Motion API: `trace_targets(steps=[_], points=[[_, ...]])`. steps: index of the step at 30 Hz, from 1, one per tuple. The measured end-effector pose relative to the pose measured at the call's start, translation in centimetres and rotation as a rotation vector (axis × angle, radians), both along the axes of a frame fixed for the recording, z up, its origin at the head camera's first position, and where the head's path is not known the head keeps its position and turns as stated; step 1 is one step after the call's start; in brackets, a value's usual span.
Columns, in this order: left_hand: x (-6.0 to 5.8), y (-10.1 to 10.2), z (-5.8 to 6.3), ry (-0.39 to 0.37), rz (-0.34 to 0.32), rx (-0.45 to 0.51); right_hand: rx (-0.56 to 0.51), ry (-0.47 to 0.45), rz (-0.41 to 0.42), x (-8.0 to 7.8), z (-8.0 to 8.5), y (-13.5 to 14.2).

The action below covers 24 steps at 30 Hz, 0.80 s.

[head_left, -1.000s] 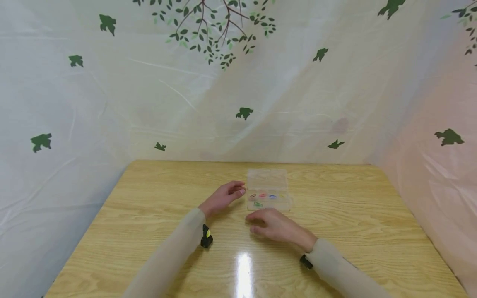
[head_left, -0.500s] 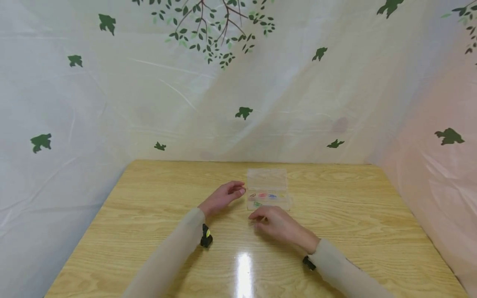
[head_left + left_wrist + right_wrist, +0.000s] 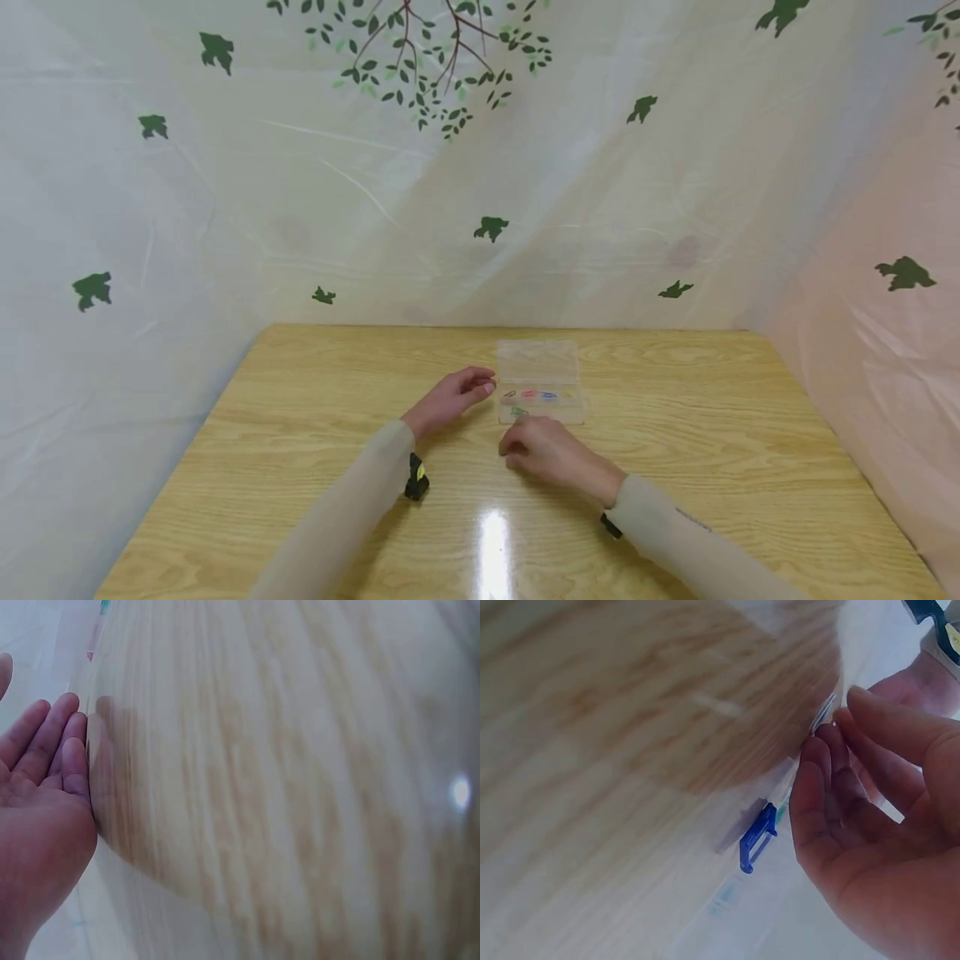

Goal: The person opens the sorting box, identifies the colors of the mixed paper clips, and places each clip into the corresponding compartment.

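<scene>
A clear plastic box lies on the table with its transparent lid raised at the back. In its rear row sit small coloured clips: a dark one, a pink clip, a blue clip and a yellow one. A green clip is in the front row. My right hand, just in front of the box, pinches a thin silvery paper clip at its fingertips. Beside the box's left side, my left hand rests with loosely extended fingers, holding nothing.
The wood-grain table reaches back to a pale curtain printed with leaves and birds. A blue plastic piece shows below the right fingers in the right wrist view. Black straps circle both wrists.
The right hand's fingers have closed together, with a thin pale piece showing between them half a second ago, and the hand has shifted slightly. The left hand and box stay in place.
</scene>
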<state>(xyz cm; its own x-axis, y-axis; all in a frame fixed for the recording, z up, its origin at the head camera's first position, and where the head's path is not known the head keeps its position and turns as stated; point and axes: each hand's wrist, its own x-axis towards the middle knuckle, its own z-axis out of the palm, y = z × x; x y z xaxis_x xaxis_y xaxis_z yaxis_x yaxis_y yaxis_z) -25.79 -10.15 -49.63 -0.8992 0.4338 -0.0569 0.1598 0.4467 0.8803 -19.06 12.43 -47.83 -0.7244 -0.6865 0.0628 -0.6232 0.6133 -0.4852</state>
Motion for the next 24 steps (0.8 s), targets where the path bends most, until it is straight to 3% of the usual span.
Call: trace_targets(steps=[11, 24], points=[[-0.05, 0.03, 0.51, 0.01, -0.025, -0.015, 0.016, -0.012, 0.041, -0.18, 0.15, 0.1], [0.26, -0.11, 0.45, -0.023, -0.02, -0.002, 0.037, -0.038, 0.006, -0.12, 0.23, 0.39]])
